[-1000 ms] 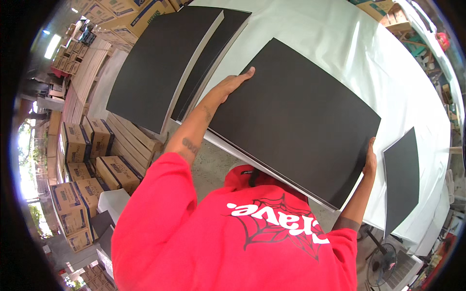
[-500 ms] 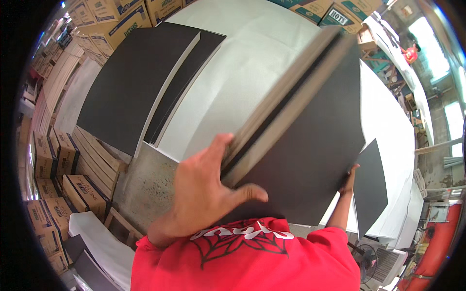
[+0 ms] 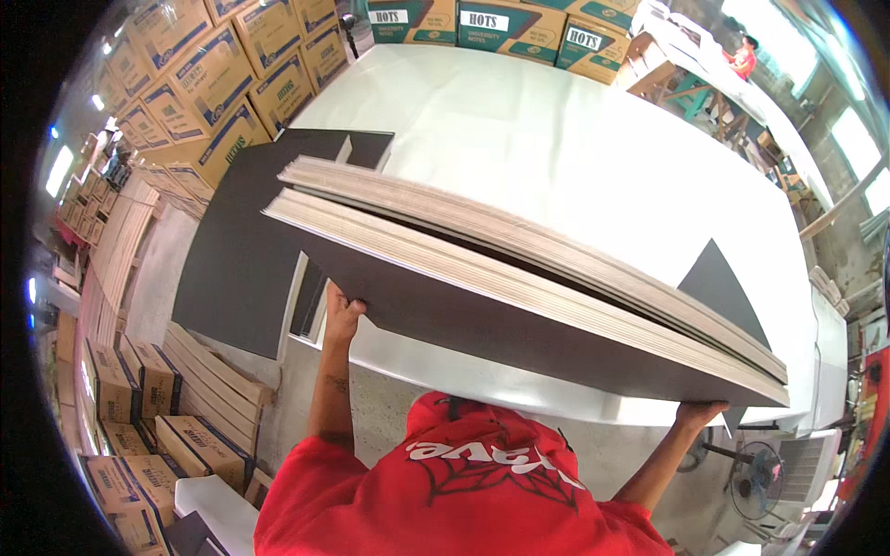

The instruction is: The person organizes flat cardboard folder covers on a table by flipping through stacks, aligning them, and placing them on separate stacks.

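I hold a thick stack of large boards (image 3: 519, 324), dark on the underside with pale tan edges, raised close to my head and nearly edge-on. My left hand (image 3: 341, 315) grips its lower left edge from beneath. At the stack's right corner my right hand (image 3: 697, 413) supports it from below. The stack hangs over the near edge of a big white table (image 3: 556, 139). On the table's left part lie dark sheets (image 3: 236, 259); another dark sheet (image 3: 718, 283) shows at the right, partly hidden by the stack.
Cardboard boxes are stacked along the left (image 3: 213, 83) and behind the table (image 3: 482, 23), with more boxes on the floor at lower left (image 3: 139, 389). A floor fan (image 3: 756, 482) stands at lower right. A person in red (image 3: 742, 57) is far off at upper right.
The stack has swung from a steep tilt to nearly level in front of my head. My left hand shifted from its face to its lower left edge.
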Tool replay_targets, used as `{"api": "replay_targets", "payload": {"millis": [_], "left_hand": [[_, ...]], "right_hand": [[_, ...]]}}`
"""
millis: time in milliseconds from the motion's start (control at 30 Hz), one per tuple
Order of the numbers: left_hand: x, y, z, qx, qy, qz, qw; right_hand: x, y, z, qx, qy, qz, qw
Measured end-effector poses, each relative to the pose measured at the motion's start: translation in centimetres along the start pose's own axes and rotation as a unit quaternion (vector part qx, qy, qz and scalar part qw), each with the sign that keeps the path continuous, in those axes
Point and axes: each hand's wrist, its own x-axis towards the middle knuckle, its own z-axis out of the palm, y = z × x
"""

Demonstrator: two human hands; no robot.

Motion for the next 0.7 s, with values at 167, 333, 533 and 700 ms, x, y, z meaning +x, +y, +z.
{"api": "replay_targets", "payload": {"millis": [167,333,533,700], "left_hand": [[3.2,0.4,-3.8,-0.087,-0.215,-0.076,0.97],[4.4,0.0,-1.8,-0.084,-0.145,-0.04,0.985],[4.5,0.9,-2.9,-0.13,-0.153,-0.066,0.977],[3.3,-2.1,-4.7,-0.211,0.003,-0.072,0.975]], "right_hand": [[1.4,-2.2,-0.9,0.064,-0.376,0.006,0.924],[2.4,-5.0,3.9,0.201,-0.425,0.003,0.882],[2.6,-7.3,8.3,0.005,-0.313,-0.024,0.95],[0.8,-7.7,10.2,0.029,-0.089,-0.07,0.993]]}}
